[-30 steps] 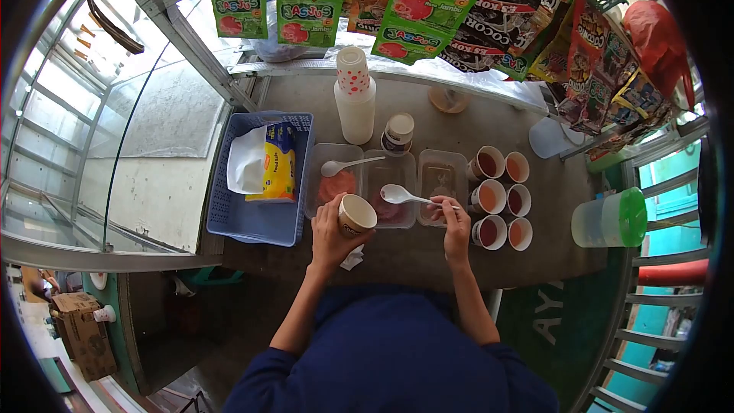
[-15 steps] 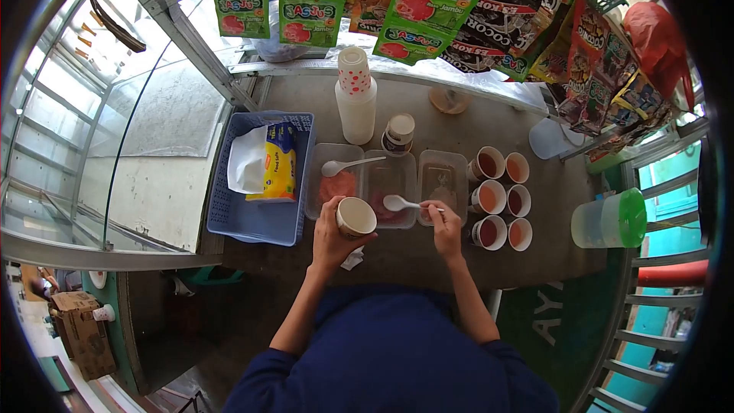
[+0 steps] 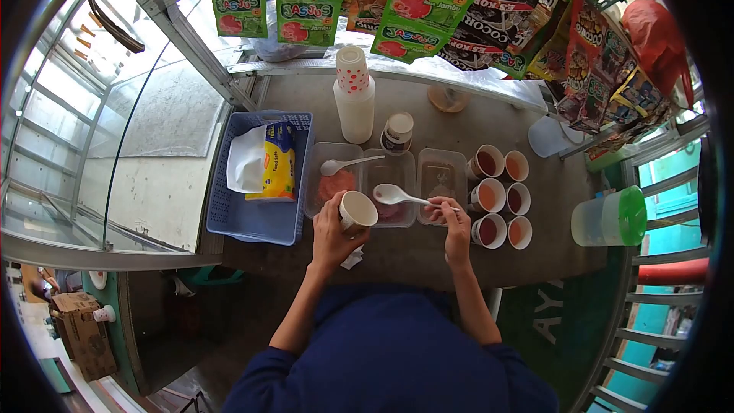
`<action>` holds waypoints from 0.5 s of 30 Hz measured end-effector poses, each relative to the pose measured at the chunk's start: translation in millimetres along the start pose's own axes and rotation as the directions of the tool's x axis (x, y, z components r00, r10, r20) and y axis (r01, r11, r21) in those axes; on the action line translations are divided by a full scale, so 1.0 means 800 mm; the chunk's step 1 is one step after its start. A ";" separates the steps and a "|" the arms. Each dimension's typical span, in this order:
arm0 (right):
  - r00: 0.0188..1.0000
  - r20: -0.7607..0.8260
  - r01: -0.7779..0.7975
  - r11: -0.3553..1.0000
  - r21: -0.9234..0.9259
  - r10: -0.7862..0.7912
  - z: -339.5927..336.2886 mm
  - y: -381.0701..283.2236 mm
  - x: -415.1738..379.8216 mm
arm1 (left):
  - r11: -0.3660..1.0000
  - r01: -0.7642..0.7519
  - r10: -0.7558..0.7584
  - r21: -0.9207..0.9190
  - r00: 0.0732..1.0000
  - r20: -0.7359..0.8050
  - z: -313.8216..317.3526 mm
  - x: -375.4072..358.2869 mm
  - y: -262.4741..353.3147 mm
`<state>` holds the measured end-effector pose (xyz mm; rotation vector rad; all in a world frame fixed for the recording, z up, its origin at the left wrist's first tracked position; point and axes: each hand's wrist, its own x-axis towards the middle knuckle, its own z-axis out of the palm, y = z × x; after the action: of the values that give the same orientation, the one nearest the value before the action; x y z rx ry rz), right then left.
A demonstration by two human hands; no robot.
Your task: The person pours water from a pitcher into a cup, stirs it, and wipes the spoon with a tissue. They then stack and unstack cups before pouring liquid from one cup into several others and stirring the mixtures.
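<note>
My left hand (image 3: 334, 239) is wrapped round a paper cup (image 3: 357, 211), its mouth tipped a little to the right. In my right hand (image 3: 453, 231) is the handle of a white spoon (image 3: 399, 196). The spoon's bowl hangs over the middle clear plastic tub (image 3: 391, 169), close to the cup's rim, and what lies in it is too small to name. Dark pink stuff covers the bottom of that tub. The left tub (image 3: 312, 193) contains a coral-pink mass, with a second white spoon (image 3: 340, 165) lying across it. Another clear tub (image 3: 441, 155) stands to the right.
Several filled cups (image 3: 489, 196) stand in two columns at the right, near my right hand. A blue basket (image 3: 216, 214) with a tissue pack (image 3: 271, 160) is on the left. Stacked cups (image 3: 353, 103) and a green-lidded container (image 3: 609, 219) also stand here; drink sachets (image 3: 436, 1) hang above.
My right hand has shifted slightly right and the spoon has lifted from the middle tub, its bowl turning up. My left hand has tilted the cup toward the spoon.
</note>
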<state>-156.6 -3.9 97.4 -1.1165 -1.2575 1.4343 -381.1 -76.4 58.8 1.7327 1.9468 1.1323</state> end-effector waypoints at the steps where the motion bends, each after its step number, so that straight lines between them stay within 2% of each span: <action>1: 0.997 0.081 0.013 1.000 0.023 -0.015 0.004 -0.010 -0.003 | 1.000 -0.015 0.015 -0.008 1.000 0.001 0.001 0.000 -0.001; 2: 0.997 0.080 0.013 1.000 0.023 -0.015 0.006 -0.016 -0.005 | 1.000 -0.016 0.016 -0.008 1.000 0.001 0.003 0.000 -0.002; 4: 0.950 0.304 0.084 0.996 -0.012 -0.076 0.008 -0.022 -0.007 | 0.995 0.003 -0.002 -0.099 1.000 0.007 0.005 0.001 -0.001; 5: 0.949 0.306 0.085 0.996 -0.013 -0.077 0.007 -0.019 -0.005 | 0.995 0.003 -0.003 -0.099 1.000 0.005 0.004 0.001 -0.001; 7: 0.988 0.131 0.074 0.993 0.087 -0.085 0.001 -0.003 0.002 | 0.991 -0.012 0.011 -0.135 1.000 -0.008 0.000 0.001 0.001; 8: 0.987 0.133 0.075 0.993 0.086 -0.086 -0.002 0.005 0.006 | 0.991 -0.011 0.010 -0.135 1.000 -0.010 -0.002 0.001 0.002; 10: 0.999 0.011 0.055 0.987 -0.151 -0.054 -0.007 0.026 0.014 | 0.989 -0.006 0.001 -0.146 0.999 -0.034 -0.004 -0.001 0.004; 13: 0.997 0.061 -0.024 0.975 -0.220 0.038 -0.009 0.061 0.013 | 0.995 -0.012 0.009 -0.103 0.999 -0.031 -0.008 -0.003 0.007; 15: 0.996 0.076 -0.016 0.973 -0.232 0.035 -0.012 0.079 0.011 | 0.997 -0.013 0.011 -0.073 0.999 -0.030 -0.005 -0.003 0.003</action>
<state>-153.1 1.6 33.3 -1.2432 -1.5021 1.3885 -382.0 -80.3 62.5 1.7015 1.8891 1.2250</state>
